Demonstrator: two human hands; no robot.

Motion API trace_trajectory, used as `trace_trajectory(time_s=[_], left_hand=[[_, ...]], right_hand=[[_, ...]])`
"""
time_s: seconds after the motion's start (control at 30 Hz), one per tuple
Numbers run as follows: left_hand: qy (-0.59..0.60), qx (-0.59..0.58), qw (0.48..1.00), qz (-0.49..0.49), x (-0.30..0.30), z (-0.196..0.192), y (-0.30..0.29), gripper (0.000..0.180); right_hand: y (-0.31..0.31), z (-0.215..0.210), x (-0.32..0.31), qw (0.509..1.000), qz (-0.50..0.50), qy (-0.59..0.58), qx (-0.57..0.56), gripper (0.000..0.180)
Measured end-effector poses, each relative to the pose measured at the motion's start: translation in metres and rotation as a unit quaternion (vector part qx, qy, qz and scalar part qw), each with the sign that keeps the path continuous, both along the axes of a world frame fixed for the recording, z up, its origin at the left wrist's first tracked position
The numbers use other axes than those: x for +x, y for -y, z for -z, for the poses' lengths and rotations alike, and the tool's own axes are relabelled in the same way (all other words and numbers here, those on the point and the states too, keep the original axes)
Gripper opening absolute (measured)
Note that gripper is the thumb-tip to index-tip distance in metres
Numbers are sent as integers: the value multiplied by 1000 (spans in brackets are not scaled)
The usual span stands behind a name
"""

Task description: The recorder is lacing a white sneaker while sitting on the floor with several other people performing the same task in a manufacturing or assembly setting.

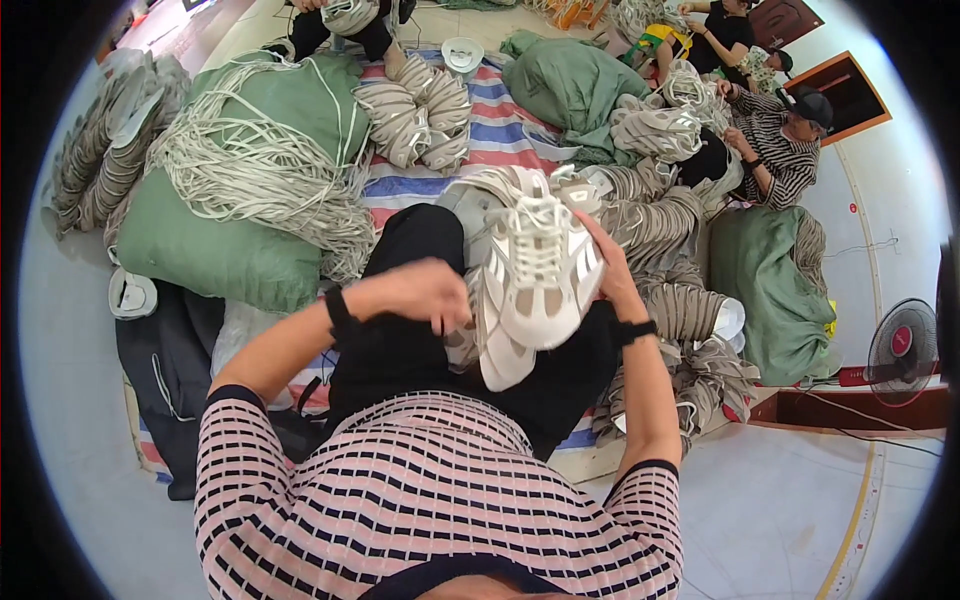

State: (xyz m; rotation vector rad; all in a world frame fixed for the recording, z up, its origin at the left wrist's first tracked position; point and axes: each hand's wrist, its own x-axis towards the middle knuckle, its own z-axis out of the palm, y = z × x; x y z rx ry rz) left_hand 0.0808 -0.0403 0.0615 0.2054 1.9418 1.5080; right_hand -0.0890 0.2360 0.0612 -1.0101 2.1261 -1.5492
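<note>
Right hand (608, 256) holds shoe upper (540, 300); laces (245, 180) heap on green sack (200, 250).

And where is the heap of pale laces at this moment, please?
In the head view, the laces are at the upper left, spread over green sacking, farther out than the left hand.

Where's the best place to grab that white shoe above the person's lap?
Probably by its side, from the person's right, where the right hand holds it. The shoe points toe toward the person; its laces run down the top, and another shoe shows beneath its left.
</note>
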Motion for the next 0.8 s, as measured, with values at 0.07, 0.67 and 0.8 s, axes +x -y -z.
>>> trace_trajectory(time_s=[0.07, 0.67, 0.8], left_hand=[[-273, -199, 933, -127, -26, 6, 29, 35], [-517, -327, 786, 87, -182, -67, -62, 25], [-503, -223, 835, 9, -156, -52, -40, 33]], right_hand=[[-8, -14, 21, 998, 10, -64, 19, 59], [33, -81, 59, 817, 116, -439, 356, 46], [5, -49, 33, 796, 192, -420, 392, 29]])
